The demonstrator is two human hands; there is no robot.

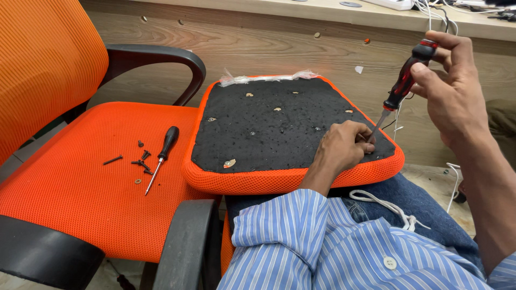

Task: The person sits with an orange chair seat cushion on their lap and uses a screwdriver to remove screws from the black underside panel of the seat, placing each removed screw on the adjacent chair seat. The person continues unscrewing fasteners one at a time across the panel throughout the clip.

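Right hand [454,88]: closed around red-and-black screwdriver [404,81], tip set at the seat cushion's [258,129] black underside. Left hand [339,147]: curled, fingertips pressed beside the tip. Cushion is laid across the lap, orange-edged. Second screwdriver [163,154] and loose screws [141,161] are laid on the orange chair [80,204].

A pale wood-grain panel [258,43] runs across the back of the scene, dotted with small holes and fittings. Above it sits a light counter [333,13] edge, with a white power strip [395,4] and tangled white cables [432,16] near the right end. On the left stands an orange mesh office chair [64,177] with curved black armrests [161,56]. A strip of light tiled floor [430,177] shows at lower right. Lighting is even and soft, indoors.
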